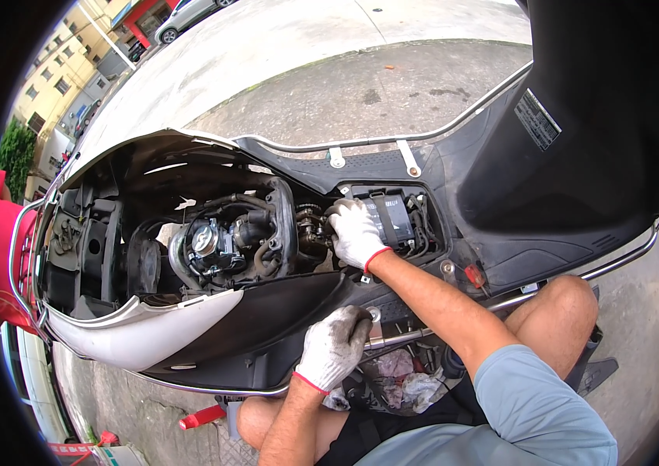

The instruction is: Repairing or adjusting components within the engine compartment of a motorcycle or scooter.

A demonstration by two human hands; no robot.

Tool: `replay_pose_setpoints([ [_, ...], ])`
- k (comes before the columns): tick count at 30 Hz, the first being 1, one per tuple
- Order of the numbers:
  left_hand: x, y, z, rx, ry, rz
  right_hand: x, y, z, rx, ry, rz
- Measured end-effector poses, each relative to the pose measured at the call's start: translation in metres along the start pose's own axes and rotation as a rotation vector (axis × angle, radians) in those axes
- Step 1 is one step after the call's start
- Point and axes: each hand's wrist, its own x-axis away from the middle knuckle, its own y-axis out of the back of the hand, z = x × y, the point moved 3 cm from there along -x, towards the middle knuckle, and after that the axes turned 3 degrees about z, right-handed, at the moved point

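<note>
A scooter stands before me with its seat off and its insides laid bare. My right hand [357, 234], in a white work glove with a red cuff, reaches into the gap between the engine's metal parts [311, 224] and the black battery [393, 217]. Its fingers are curled, and their tips are hidden. Lower down, my left hand [335, 347] is in a matching glove blackened at the fingers. It is closed beside the black side panel [275, 322]; anything inside it is out of sight. A shiny carburetor [209, 241] sits among hoses left of the engine parts.
A red screwdriver handle [474, 274] rests on the footboard, right of my forearm. Crumpled rags [420, 388] and small tools lie below the chrome side rail [415, 335]. Someone in red [9, 252] is at the scooter's tail. A red object [201, 417] lies on the ground.
</note>
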Motion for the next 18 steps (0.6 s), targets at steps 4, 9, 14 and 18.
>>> replay_pose_setpoints([
  [4, 0.0003, 0.0008, -0.0011, -0.006, -0.019, -0.006, -0.0006, -0.0003, 0.0042, 0.103, -0.006, 0.041],
  [9, 0.0002, -0.0001, -0.0008, -0.005, -0.017, -0.007, -0.0009, -0.0010, 0.0030, 0.103, 0.002, 0.023],
  [14, 0.0015, -0.0014, 0.0007, 0.002, -0.005, -0.001, 0.0007, 0.0008, 0.0050, 0.095, 0.032, 0.043],
  [18, 0.0011, -0.0014, -0.0002, -0.009, -0.023, -0.016, -0.0004, 0.0006, 0.0039, 0.122, 0.023, 0.009],
])
